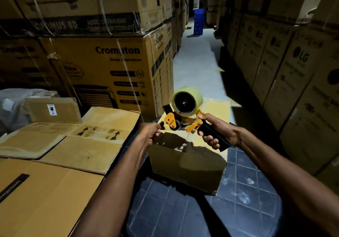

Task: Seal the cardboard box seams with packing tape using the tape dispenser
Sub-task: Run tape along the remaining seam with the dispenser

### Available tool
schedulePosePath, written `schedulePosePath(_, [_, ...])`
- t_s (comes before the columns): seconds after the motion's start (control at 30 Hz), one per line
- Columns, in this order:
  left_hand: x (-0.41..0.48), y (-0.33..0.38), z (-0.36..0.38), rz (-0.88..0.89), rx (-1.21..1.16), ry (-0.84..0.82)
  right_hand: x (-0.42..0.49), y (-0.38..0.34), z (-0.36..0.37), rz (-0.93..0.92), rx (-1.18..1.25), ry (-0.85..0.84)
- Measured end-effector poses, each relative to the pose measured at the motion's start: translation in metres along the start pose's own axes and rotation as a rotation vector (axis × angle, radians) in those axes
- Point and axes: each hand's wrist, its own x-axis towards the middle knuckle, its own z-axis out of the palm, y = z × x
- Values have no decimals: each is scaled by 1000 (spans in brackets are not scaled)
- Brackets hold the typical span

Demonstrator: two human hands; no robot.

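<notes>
**Figure 1. Tape dispenser held at the top of the box, seam run in hand**

The cardboard box [187,165] stands on a dark tiled surface [247,181], near its left edge, just beside sheets of flattened cardboard [88,141]. Stacked cartons [113,71] rise behind and to both sides.

The right hand [218,130] holds the tape dispenser [185,119] by its black handle [214,137], fingers clamped round the grip. The dispenser's front end lies at or just above the box top, towards the near edge. Contact cannot be confirmed. The roll of clear tape [187,102] sits upright on the frame and is blurred.

The left hand [149,133] is at the top left edge of the box, close to the dispenser's front end. Its fingers are curled together over that edge and appear to grip it. Whether a loose tape end also lies between them cannot be told.

Progress, as a judgement: the flaps look closed, and a faintly glossy band over the near top edge may be tape already laid, though shadow covers most of the top. The task appears to be at an early or middle stage. At least 1 run along the top seam seems unfinished, with cutting and any side seams still to do.
</notes>
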Motion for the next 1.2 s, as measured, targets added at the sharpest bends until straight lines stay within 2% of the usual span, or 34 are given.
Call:
schedulePosePath(0.13, [14, -9, -57, 73, 131, 7, 1, 5, -1, 42, -32, -9])
schedulePosePath(0.27, [26, -30, -69, 173, 250, 39, 17, 10, 14, 84, -131, 8])
schedulePosePath(0.57, [58, -60, -81, 209, 247, 31, 28, 9, 35, 43, -324, 86])
schedulePosePath(0.83, [76, -79, -79, 208, 223, 52, 39, 13, 41, 92, -360, 156])
schedulePosePath(1.2, [78, -98, -72, 170, 234, -58, 49, 26, 40, 139, -375, 153])
